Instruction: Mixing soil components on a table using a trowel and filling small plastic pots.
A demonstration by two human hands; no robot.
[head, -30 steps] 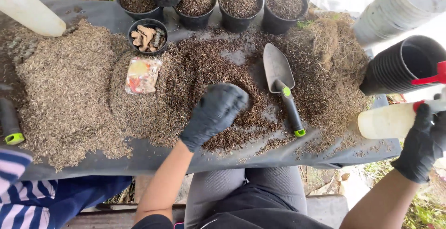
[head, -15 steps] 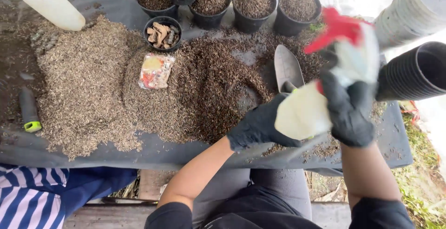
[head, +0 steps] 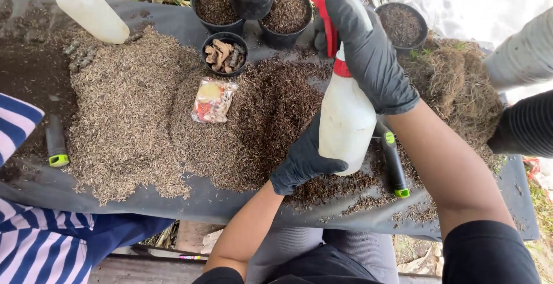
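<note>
My right hand [head: 371, 53], in a black glove, grips the red trigger head of a white spray bottle [head: 345, 120] held over a dark heap of potting mix [head: 271, 117]. My left hand [head: 302, 160], also gloved, cups the bottle's lower side just above the mix. A trowel with a black and green handle [head: 393, 166] lies on the mix behind the bottle, its blade hidden.
A paler pile of husks [head: 124, 117] lies left, with a small plastic packet [head: 212, 99] beside it. Several black pots [head: 218, 6] of mix stand at the back, one small pot [head: 226, 53] holding chunks. Another spray bottle [head: 92, 10] lies far left. A person's striped sleeve [head: 14, 122] is at left. Stacked black pots [head: 527, 125] are right.
My right hand has carried the spray bottle from the right edge to over the middle of the mix. My left hand has lifted off the mix and come up against the bottle.
</note>
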